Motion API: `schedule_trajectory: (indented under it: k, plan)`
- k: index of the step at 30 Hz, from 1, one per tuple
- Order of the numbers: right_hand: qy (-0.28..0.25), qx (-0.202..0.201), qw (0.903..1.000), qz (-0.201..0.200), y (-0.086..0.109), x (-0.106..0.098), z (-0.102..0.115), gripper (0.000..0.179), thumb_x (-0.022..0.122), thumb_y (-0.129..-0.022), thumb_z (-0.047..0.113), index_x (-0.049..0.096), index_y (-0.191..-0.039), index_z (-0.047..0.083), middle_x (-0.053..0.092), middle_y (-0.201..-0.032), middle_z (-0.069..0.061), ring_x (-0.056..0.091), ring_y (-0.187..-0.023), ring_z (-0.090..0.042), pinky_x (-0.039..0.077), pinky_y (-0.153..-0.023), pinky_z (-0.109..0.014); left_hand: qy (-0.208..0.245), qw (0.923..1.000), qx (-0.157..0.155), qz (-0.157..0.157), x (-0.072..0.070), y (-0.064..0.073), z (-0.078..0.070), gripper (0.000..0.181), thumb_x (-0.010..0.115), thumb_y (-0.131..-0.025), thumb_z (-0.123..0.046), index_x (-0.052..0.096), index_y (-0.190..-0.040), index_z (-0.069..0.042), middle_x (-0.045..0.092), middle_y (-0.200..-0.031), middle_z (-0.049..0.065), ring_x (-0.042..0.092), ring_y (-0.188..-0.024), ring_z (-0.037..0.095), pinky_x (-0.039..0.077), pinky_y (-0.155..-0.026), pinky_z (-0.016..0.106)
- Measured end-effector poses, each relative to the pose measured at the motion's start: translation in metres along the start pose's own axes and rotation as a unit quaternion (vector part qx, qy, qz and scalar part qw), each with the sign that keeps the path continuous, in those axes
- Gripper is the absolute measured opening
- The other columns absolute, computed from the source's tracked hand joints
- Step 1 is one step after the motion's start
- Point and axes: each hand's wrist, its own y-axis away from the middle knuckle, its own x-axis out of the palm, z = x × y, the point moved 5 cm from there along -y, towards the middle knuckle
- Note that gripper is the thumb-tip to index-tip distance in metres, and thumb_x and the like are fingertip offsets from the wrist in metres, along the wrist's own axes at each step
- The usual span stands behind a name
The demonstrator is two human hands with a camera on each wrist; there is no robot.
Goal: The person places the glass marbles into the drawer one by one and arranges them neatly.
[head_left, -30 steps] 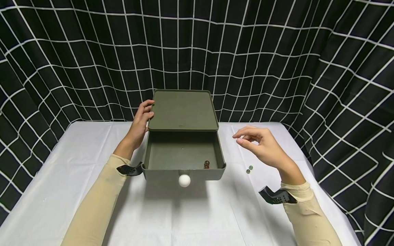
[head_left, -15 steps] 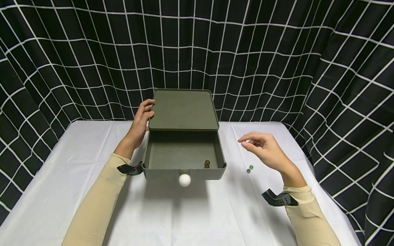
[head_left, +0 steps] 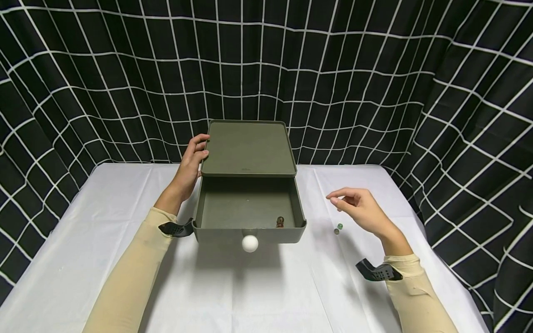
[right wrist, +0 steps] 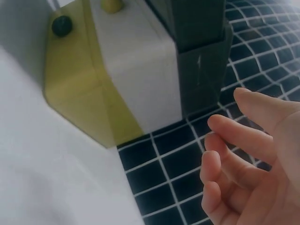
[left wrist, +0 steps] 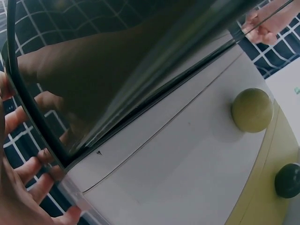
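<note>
My left hand (head_left: 186,172) rests with its fingers against the left side of the grey-green drawer box (head_left: 250,148). In the left wrist view its fingers (left wrist: 40,185) lie extended along the box's side. The top drawer (head_left: 247,203), with a white knob (head_left: 250,243), is pulled out toward me. Inside, brownish marbles (head_left: 280,222) sit at the front right corner. My right hand (head_left: 362,210) hovers to the right of the drawer, just above and behind two small greenish marbles (head_left: 340,226) on the table. Its thumb and index fingertip are apart, with nothing visible between them.
Below the top drawer, the wrist views show a white drawer (left wrist: 187,140) with a yellow knob (left wrist: 252,110) and a yellow drawer (right wrist: 75,79) with a dark knob (right wrist: 62,26). A white cloth covers the table (head_left: 250,296). Black gridded curtains (head_left: 250,60) surround it.
My right hand has moved down and a little to the right, closer to the two greenish marbles. The left hand, the drawer and the marbles have stayed in place.
</note>
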Motion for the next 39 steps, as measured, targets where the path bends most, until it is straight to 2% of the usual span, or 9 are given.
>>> schedule_trajectory:
  k: [4, 12, 17, 23, 30, 32, 35, 39]
  plan:
    - [0.001, 0.013, 0.9999, 0.007, 0.001, 0.000, -0.012, 0.021, 0.062, -0.098, 0.008, 0.072, -0.112, -0.005, 0.057, -0.074, 0.007, 0.042, -0.060, -0.002, 0.032, -0.053, -0.030, 0.003, 1.0000, 0.001, -0.001, 0.000, 0.000, 0.000, 0.045, 0.036, -0.103, -0.019, 0.034, -0.147, -0.020, 0.037, -0.138, -0.003, 0.043, -0.119, 0.017, 0.035, -0.094, 0.051]
    - [0.017, 0.047, 0.9986, 0.017, 0.004, -0.001, -0.043, 0.025, 0.062, -0.099, 0.012, 0.071, -0.113, -0.006, 0.062, -0.077, 0.010, 0.056, -0.068, -0.005, 0.039, -0.057, -0.024, 0.002, 1.0000, 0.002, 0.000, 0.000, 0.000, -0.001, 0.045, 0.036, -0.103, -0.018, 0.033, -0.148, -0.017, 0.037, -0.139, -0.001, 0.042, -0.120, 0.018, 0.034, -0.096, 0.053]
    - [0.024, 0.078, 0.9961, 0.033, 0.006, -0.003, -0.062, 0.031, 0.062, -0.100, 0.017, 0.069, -0.118, -0.007, 0.064, -0.077, 0.001, 0.058, -0.068, -0.009, 0.042, -0.061, -0.023, 0.000, 1.0000, 0.000, 0.001, 0.000, 0.000, -0.001, 0.047, 0.035, -0.103, -0.019, 0.031, -0.150, -0.016, 0.035, -0.143, 0.003, 0.041, -0.121, 0.018, 0.033, -0.098, 0.056]
    - [0.034, 0.122, 0.9904, 0.056, 0.013, -0.006, -0.078, 0.036, 0.061, -0.101, 0.023, 0.068, -0.123, -0.005, 0.070, -0.087, -0.007, 0.062, -0.075, -0.010, 0.049, -0.068, -0.026, -0.002, 1.0000, -0.001, 0.002, 0.000, 0.000, 0.000, 0.048, 0.036, -0.103, -0.019, 0.029, -0.151, -0.015, 0.033, -0.145, 0.005, 0.040, -0.122, 0.019, 0.032, -0.101, 0.059]
    - [0.015, 0.141, 0.9869, 0.077, 0.019, -0.005, -0.092, 0.038, 0.063, -0.100, 0.020, 0.065, -0.126, -0.008, 0.067, -0.078, -0.006, 0.059, -0.069, -0.010, 0.049, -0.063, -0.027, 0.003, 1.0000, 0.002, 0.001, 0.000, 0.000, 0.000, 0.048, 0.036, -0.102, -0.019, 0.031, -0.149, -0.016, 0.035, -0.143, 0.003, 0.041, -0.120, 0.018, 0.034, -0.096, 0.055]
    - [0.011, 0.145, 0.9860, 0.082, 0.021, -0.005, -0.096, 0.038, 0.064, -0.098, 0.018, 0.064, -0.126, -0.009, 0.069, -0.082, -0.009, 0.060, -0.068, -0.010, 0.050, -0.063, -0.027, 0.003, 1.0000, 0.002, 0.001, 0.000, 0.000, 0.000, 0.047, 0.036, -0.102, -0.019, 0.032, -0.149, -0.017, 0.035, -0.143, 0.003, 0.041, -0.120, 0.018, 0.034, -0.095, 0.054]
    - [0.010, 0.145, 0.9855, 0.088, 0.023, -0.004, -0.100, 0.038, 0.065, -0.097, 0.015, 0.064, -0.126, -0.009, 0.072, -0.098, -0.018, 0.061, -0.068, -0.009, 0.050, -0.062, -0.026, 0.003, 1.0000, 0.001, 0.001, 0.000, -0.001, 0.001, 0.047, 0.036, -0.102, -0.020, 0.032, -0.149, -0.017, 0.035, -0.144, 0.004, 0.041, -0.120, 0.018, 0.033, -0.096, 0.055]
    - [0.010, 0.137, 0.9861, 0.094, 0.023, -0.002, -0.105, 0.036, 0.066, -0.096, 0.011, 0.064, -0.125, -0.010, 0.069, -0.115, -0.027, 0.059, -0.069, -0.006, 0.049, -0.062, -0.025, 0.001, 1.0000, 0.001, -0.001, -0.001, -0.001, 0.001, 0.046, 0.036, -0.103, -0.020, 0.032, -0.148, -0.018, 0.035, -0.144, 0.003, 0.041, -0.120, 0.018, 0.033, -0.095, 0.054]
